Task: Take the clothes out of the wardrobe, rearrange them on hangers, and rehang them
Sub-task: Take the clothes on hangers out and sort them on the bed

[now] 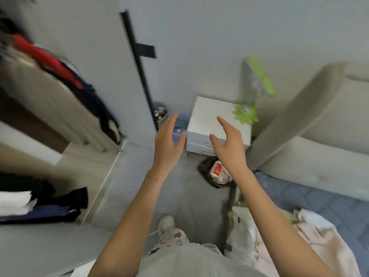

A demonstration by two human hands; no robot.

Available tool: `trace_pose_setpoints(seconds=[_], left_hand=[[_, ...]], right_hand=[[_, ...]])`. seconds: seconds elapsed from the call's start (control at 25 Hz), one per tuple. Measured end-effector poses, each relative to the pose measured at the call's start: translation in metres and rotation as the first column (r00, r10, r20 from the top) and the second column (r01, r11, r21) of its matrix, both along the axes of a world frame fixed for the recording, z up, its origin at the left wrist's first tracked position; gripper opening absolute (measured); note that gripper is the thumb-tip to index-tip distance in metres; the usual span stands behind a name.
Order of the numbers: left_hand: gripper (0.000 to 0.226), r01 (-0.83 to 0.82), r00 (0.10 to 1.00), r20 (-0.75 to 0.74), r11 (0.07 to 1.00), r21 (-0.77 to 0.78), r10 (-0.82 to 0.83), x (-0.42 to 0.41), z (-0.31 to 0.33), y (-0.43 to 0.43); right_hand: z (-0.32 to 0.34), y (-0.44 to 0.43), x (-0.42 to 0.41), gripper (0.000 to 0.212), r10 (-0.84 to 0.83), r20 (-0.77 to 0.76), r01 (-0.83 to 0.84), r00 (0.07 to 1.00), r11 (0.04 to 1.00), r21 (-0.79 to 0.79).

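Grey walls [219, 27] & floor [131, 176] — white nightstand [207, 114] w/ green lamp [259, 76], beige headboard [295, 120]

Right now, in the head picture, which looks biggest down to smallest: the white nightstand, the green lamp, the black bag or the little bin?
1. white nightstand, largest
2. green lamp and black bag: about alike, the lamp taller but thinner, so I won't rank them
3. little bin, smallest

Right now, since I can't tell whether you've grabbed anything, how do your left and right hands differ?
The left hand has straight fingers held together; the right hand has slightly curved fingers. The left wrist wears a thin bracelet; the right wrist is bare. Both are raised and empty.
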State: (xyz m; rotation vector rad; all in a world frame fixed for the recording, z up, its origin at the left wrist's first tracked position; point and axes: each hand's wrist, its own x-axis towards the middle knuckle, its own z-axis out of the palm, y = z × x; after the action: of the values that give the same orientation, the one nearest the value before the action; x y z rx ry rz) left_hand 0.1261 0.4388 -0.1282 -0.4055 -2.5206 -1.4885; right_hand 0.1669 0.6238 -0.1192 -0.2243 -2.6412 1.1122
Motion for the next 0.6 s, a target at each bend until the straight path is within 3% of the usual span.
trace_pose_setpoints(seconds=[0.24,0.6], left_hand=[[0.055,-0.306,0.95,0.069,0.952,0.01,0.304,-0.034,-0.004,-0.164],[0.055,-0.651,0.751,0.164,0.759,0.017,0.64,-0.055,0.0,-0.302]], right_hand=[[0.009,-0.158,-0.088,0.055,0.241,0.001,-0.24,0.97,0.965,-0.108],[0.007,-0.326,-0.18,0.055,0.57,-0.008,-0.566,0.822,0.814,-0.132]])
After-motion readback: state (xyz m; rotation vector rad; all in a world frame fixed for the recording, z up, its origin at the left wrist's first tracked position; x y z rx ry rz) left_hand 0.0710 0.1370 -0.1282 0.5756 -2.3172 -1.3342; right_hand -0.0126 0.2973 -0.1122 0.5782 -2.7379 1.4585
